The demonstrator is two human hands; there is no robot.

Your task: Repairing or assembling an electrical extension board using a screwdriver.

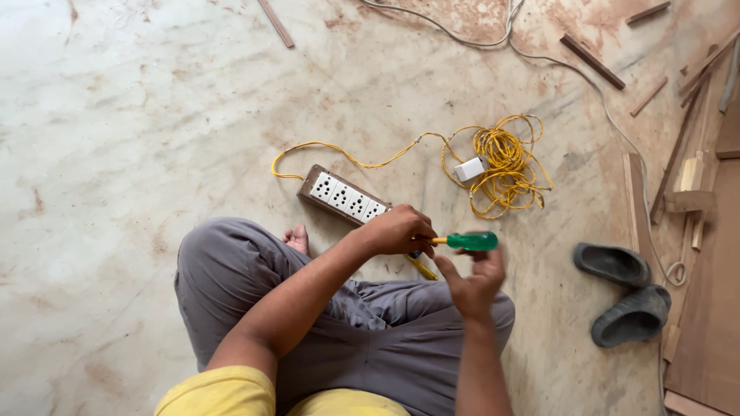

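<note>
Resting on the floor (pixel 139 115) in front of a cross-legged person, a brown extension board (pixel 341 196) with a row of white sockets lies at a slant, its near end covered by the left hand (pixel 397 231). That hand is curled down over the board's end, fingers closed around it and around the yellow shaft of a screwdriver (pixel 462 241). The screwdriver lies nearly level, its green handle pointing right and held at the fingertips of the right hand (pixel 476 281), which is raised palm-up with the fingers pinched on the handle. The two hands are close together, joined by the tool. A second yellow tool shaft (pixel 422 268) pokes out below the left hand, against the grey trousers (pixel 370 339).

From the board's far end a yellow cable (pixel 347 154) curves away into a tangled coil (pixel 505 166), where a white plug (pixel 469 169) sits. A thin white cord (pixel 539 58) runs across the floor beyond it. To the right lie two dark sandals (pixel 624 296), side by side, near wooden boards and strips (pixel 713 254) and scattered offcuts (pixel 592 62).
</note>
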